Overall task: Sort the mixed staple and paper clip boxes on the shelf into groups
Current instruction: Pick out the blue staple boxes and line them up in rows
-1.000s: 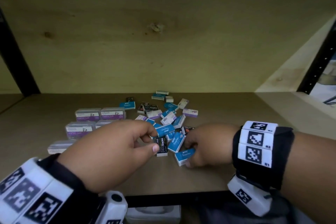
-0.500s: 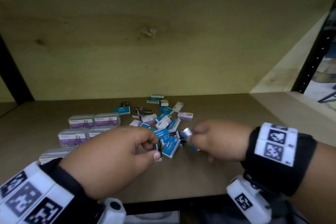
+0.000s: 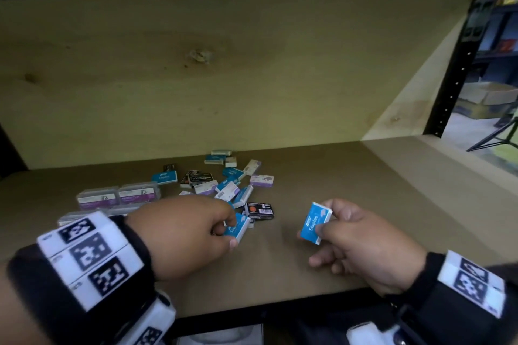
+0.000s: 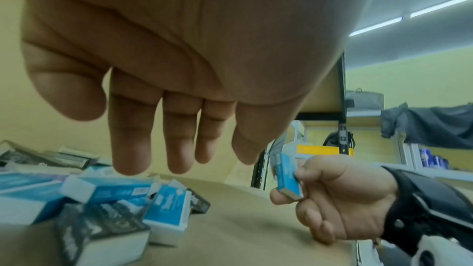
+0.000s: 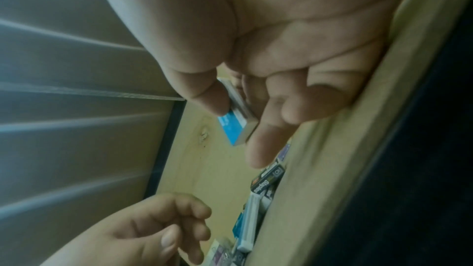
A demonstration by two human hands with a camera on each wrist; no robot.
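My right hand [image 3: 353, 238] pinches a blue staples box [image 3: 315, 223] between thumb and fingers, held above the shelf board to the right of the pile; the same blue staples box [image 4: 286, 177] shows in the left wrist view and, as a blue staples box [image 5: 234, 126], in the right wrist view. My left hand [image 3: 190, 232] hovers at the pile's near edge, its fingers [image 4: 179, 149] hanging loose and holding nothing, just over another blue staples box [image 3: 240, 228]. A black staples box [image 3: 259, 210] lies beside it. Mixed small boxes [image 3: 224, 182] are scattered behind.
Clear paper clip boxes with purple labels [image 3: 117, 197] stand grouped at the left of the shelf board [image 3: 364, 176]. The wooden back wall [image 3: 252, 78] rises behind the pile. A black upright post [image 3: 454, 70] marks the shelf's right end.
My right hand has lifted the blue staples box and carried it rightward, away from the pile. My left hand stays at the pile's near edge, its pinch on a small black box loosened.
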